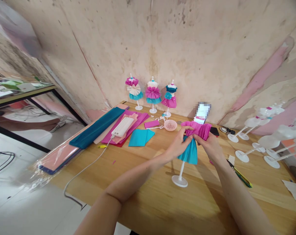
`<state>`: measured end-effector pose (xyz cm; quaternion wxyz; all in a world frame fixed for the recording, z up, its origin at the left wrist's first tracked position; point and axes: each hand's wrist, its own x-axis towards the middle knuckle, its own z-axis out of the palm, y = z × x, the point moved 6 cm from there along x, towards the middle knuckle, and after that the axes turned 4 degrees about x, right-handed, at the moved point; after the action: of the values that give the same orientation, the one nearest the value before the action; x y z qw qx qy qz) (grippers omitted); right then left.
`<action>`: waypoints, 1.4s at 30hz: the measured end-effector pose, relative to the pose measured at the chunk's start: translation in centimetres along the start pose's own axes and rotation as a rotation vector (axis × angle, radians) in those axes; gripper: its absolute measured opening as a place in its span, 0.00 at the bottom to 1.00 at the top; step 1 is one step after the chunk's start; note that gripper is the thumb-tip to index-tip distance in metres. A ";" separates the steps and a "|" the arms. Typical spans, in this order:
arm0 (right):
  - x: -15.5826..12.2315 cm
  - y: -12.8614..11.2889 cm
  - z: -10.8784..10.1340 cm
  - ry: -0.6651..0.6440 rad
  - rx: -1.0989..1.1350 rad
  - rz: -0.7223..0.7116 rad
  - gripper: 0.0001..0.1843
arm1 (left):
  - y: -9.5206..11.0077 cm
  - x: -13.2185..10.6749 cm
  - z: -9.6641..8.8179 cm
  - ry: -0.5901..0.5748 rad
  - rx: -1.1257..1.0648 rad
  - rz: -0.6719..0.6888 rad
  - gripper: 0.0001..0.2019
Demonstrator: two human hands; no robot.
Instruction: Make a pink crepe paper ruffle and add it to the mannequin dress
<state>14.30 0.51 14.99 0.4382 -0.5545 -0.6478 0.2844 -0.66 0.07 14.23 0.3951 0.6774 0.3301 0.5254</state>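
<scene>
Both my hands are at the waist of a small white dress-form stand [182, 169] on the wooden table. A teal gathered crepe-paper skirt [190, 153] hangs round the form. Over it is a magenta pleated crepe-paper strip [200, 130]. My left hand [180, 142] pinches the strip's left part, thumb and fingers pressed together. On the right side, my right hand [210, 143] grips the same strip, its fingertips partly hidden behind the paper. The form's upper part is mostly hidden by the strip.
Three dressed mini forms [152, 93] stand by the wall. A pink bowl [170, 125] holds small beads. Folded teal paper [139, 137], a white power strip [123, 126] and paper rolls [96, 129] lie left. Scissors [241, 174] and bare white forms [272, 140] are right. A lit phone [203, 111] stands behind.
</scene>
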 end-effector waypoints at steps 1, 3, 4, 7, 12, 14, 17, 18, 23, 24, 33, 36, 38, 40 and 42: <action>0.0 0.0 0.0 -0.001 -0.001 -0.001 0.19 | 0.0 0.0 0.0 -0.001 0.004 0.000 0.14; 0.0 -0.1 0.1 -0.005 -0.005 -0.006 0.19 | 0.0 0.0 0.0 -0.005 0.012 -0.002 0.14; 0.0 -0.1 0.1 -0.009 -0.007 -0.008 0.19 | 0.0 0.0 -0.1 -0.006 0.014 -0.002 0.14; 0.0 -0.2 0.1 -0.025 -0.005 -0.009 0.19 | -0.2 0.1 -0.2 -0.006 0.015 -0.003 0.13; 0.2 0.2 -0.3 -0.028 0.038 0.028 0.20 | -0.3 0.2 -0.4 0.000 0.039 -0.004 0.14; 0.3 0.4 -0.4 -0.020 0.043 0.047 0.21 | -0.3 0.2 -0.4 0.009 0.045 -0.008 0.15; 0.2 0.2 -0.4 -0.017 0.058 0.041 0.21 | -0.2 0.2 -0.4 0.019 0.039 -0.003 0.14; 0.1 0.1 -0.4 -0.017 0.073 0.036 0.20 | -0.2 0.2 -0.4 0.018 0.032 0.001 0.14; -0.2 -1.0 -0.1 -0.027 0.235 0.003 0.20 | -0.2 0.2 -0.4 0.015 0.008 0.009 0.14; -0.3 -1.1 0.0 -0.039 0.263 -0.001 0.20 | -0.2 0.2 -0.4 0.022 0.008 0.011 0.14; 0.1 -0.5 0.4 -0.085 0.320 -0.024 0.17 | -0.2 0.1 -0.1 -0.001 -0.027 -0.011 0.13; 0.1 -0.2 0.5 -0.060 0.294 -0.019 0.16 | -0.2 0.2 0.0 0.005 -0.037 0.014 0.13; 0.1 -0.1 0.6 -0.048 0.279 -0.019 0.17 | -0.3 0.2 0.1 0.006 -0.042 0.026 0.13; 0.1 -0.1 0.6 -0.046 0.266 -0.023 0.17 | -0.3 0.1 0.1 0.003 -0.045 0.028 0.13; 0.1 -0.1 0.5 -0.035 0.227 -0.028 0.17 | -0.2 0.1 0.2 -0.004 -0.055 0.027 0.13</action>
<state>13.82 0.69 14.86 0.4907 -0.4870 -0.6268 0.3594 -0.48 0.24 14.08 0.4073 0.6718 0.3056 0.5380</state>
